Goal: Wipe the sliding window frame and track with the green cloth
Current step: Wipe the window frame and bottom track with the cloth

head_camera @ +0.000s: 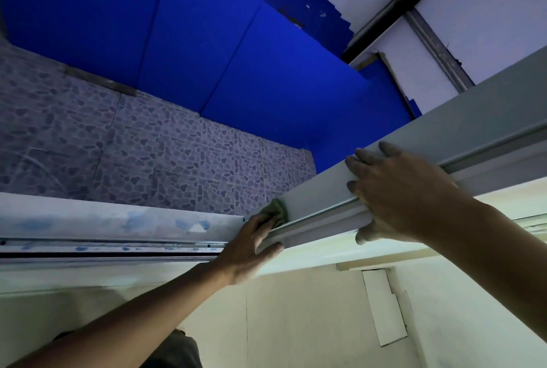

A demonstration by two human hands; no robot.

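The pale grey sliding window frame point(322, 187) runs diagonally from lower centre to the right edge. My left hand point(251, 246) grips its lower end and presses the green cloth point(276, 210) against the frame's end face; only a small bunched part of the cloth shows above my fingers. My right hand point(396, 196) lies flat over the frame further right, fingers spread across its top and thumb under its lower lip. The metal track point(112, 246), smeared with blue paint marks, stretches left from my left hand.
Beyond the track is a pebble-patterned tiled wall point(148, 145) and blue panels point(207, 41) above it. White panels with a dark beam point(408, 3) fill the upper right. A cream wall point(296, 323) with a small rectangular hatch point(383, 305) lies below.
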